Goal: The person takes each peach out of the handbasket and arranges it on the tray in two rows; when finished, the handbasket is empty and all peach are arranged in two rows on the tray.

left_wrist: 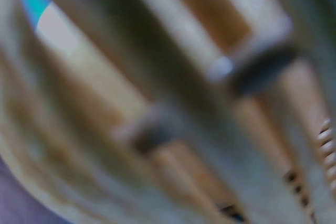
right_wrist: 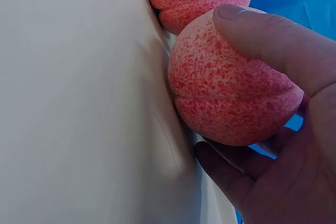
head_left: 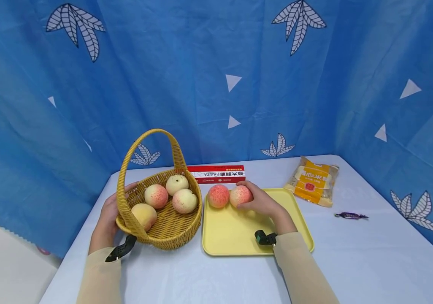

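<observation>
My right hand (head_left: 260, 202) holds a pink-speckled peach (right_wrist: 231, 85) over the yellow tray (head_left: 235, 236), its thumb on one side and fingers around the other. Touching that peach, or nearly so, is another red-pink peach (head_left: 218, 196) on the tray's left part. My left hand (head_left: 108, 215) lies against the left outer side of a woven basket (head_left: 178, 242) with a tall arched handle. That handle and the rim partly cover its fingers. Several peaches (head_left: 184, 201) and a yellower fruit (head_left: 144, 216) lie inside the basket. Only blurred weave (left_wrist: 178, 87) fills the left wrist view.
Behind the tray lies a red and white pasta packet (head_left: 216, 174). At the back right is a yellow and clear food bag (head_left: 313, 181), with a purple wrapped candy (head_left: 350, 215) in front of it. A blue curtain (head_left: 201, 84) surrounds the white table (head_left: 201, 283).
</observation>
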Tool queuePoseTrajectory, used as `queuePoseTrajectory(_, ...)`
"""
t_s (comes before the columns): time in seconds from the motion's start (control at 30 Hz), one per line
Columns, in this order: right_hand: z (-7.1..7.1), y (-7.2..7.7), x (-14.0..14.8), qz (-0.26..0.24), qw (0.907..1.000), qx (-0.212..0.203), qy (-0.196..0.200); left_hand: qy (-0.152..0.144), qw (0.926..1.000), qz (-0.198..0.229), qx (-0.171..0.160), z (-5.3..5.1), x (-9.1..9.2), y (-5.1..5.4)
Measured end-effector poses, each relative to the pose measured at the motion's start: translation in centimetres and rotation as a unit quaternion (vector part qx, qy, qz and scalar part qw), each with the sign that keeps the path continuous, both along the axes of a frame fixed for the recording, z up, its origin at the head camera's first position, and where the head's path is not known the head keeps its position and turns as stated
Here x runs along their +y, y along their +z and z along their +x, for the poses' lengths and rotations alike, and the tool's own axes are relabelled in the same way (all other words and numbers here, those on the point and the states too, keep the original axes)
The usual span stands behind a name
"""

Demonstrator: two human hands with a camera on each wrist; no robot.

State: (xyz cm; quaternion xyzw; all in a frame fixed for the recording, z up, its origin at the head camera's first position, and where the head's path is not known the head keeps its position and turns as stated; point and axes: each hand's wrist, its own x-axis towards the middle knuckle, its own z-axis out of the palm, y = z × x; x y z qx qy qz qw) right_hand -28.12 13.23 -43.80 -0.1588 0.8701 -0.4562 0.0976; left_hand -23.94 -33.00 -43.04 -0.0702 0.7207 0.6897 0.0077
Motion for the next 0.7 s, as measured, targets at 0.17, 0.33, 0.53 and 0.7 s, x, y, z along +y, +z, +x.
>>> queuePoseTrajectory(0.17,-0.06,-0.1,-0.04,0.01,0.9999,0.005,-0.009,0.001,1.0,0.003,0.0,-0.09,-0.05,-0.12)
queuePoseTrajectory(0.33,-0.09,-0.16,-0.03,0.015,0.9999,0.007,-0.001,0.007,1.0,0.002,0.001,-0.11,-0.07,-0.29)
queuePoseTrajectory(0.53,0.1,0.07,-0.06,0.019,0.9998,0.008,-0.004,0.006,1.0,0.006,-0.001,-0.16,-0.1,-0.4)
queuePoseTrajectory(0.7,0.22,0.31,-0.28,0.016,0.9998,0.008,-0.011,0.006,0.9999,0.011,-0.002,-0.23,-0.1,-0.43)
